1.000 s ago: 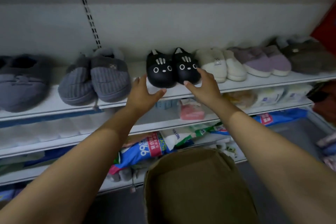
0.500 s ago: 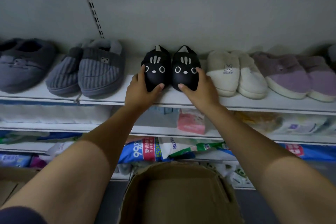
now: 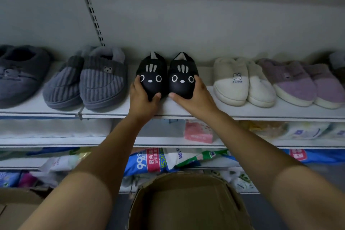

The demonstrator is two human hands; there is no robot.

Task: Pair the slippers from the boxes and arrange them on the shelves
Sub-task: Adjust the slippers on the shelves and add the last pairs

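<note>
Position: left cat-face slipper (image 3: 152, 78) and right cat-face slipper (image 3: 183, 78) stand side by side, toes outward, on the top shelf (image 3: 261, 113), between the grey ribbed pair (image 3: 100, 84) and the cream pair (image 3: 235, 82). The left hand (image 3: 142, 101) grasps one toe; the right hand (image 3: 196, 99) grasps the other. Handling, as judged: light, smooth moulded uppers, possibly slippery. Take hold at the toe sides or heel rim.

Cream slipper (image 3: 231, 80): "Cute" under a rabbit logo. Blue bag (image 3: 138, 164) on a lower shelf: "99.9", w/ red band reading "复合" and "520". White bag (image 3: 176, 158) next to it: approx. "3.008kg"; other labels too blurred.
</note>
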